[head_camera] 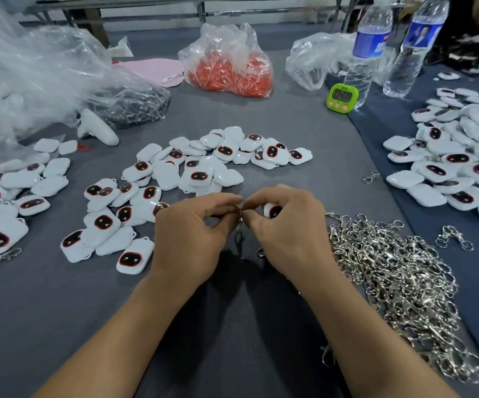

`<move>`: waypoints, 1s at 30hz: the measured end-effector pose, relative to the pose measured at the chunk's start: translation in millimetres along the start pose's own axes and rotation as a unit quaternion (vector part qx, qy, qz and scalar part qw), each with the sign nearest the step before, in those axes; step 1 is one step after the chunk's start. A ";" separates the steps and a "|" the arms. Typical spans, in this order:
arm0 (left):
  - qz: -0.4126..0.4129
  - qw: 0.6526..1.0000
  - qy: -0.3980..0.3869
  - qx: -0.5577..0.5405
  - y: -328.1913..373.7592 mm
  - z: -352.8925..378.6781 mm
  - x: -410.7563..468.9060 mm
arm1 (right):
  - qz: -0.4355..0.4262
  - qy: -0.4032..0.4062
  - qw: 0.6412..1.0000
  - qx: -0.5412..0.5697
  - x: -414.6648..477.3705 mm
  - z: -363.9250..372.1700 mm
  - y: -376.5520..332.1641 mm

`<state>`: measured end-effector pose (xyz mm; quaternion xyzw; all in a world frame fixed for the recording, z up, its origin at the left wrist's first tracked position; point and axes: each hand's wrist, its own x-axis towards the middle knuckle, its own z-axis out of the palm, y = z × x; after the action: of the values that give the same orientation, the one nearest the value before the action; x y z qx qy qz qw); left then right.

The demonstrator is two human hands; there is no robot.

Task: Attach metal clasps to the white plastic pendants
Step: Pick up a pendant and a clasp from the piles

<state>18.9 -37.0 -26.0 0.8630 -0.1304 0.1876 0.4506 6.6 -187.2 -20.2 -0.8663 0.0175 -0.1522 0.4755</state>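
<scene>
Both hands are held close together just above the grey desk [60, 326], near its middle. The left grip [192, 234] is closed, with thumb and forefinger pinched on a small metal clasp [240, 218] that hangs between the two hands. The right grip [288, 237] is curled round a white pendant [272, 210], whose dark, red-rimmed face shows under the fingers; its fingertips are brought up against those of the left grip at the clasp. Whether the clasp is already hooked to the pendant cannot be told. Just right of the right wrist a large heap of loose clasps [390, 282] is spread on the desk. Beyond the hands a scatter of pendants [192, 170] is laid out, some face up and some face down. A second group [2, 222] lies at the left edge, and a third [456, 168] is piled at the right on a darker blue cloth [390, 116]. Farther back a clear bag of red pieces [232, 73], a green timer [342, 97] and two water bottles [367, 50] are seen.
</scene>
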 end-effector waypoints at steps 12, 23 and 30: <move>-0.095 0.989 -0.030 -0.110 0.5 2.0 6.6 | 0.112 -0.006 0.963 0.244 6.7 6.2 7.6; -0.122 0.978 -0.069 -0.154 3.7 -0.2 7.7 | 0.102 -0.072 0.966 0.228 6.2 1.6 7.4; -0.113 0.974 -0.102 -0.171 5.6 -5.3 9.0 | 0.107 -0.107 0.963 0.223 7.5 -2.5 9.5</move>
<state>23.6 -36.2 -15.2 0.7971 -0.1071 0.0217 0.5938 14.1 -195.8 -25.0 -0.7424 0.0252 -0.0069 0.6695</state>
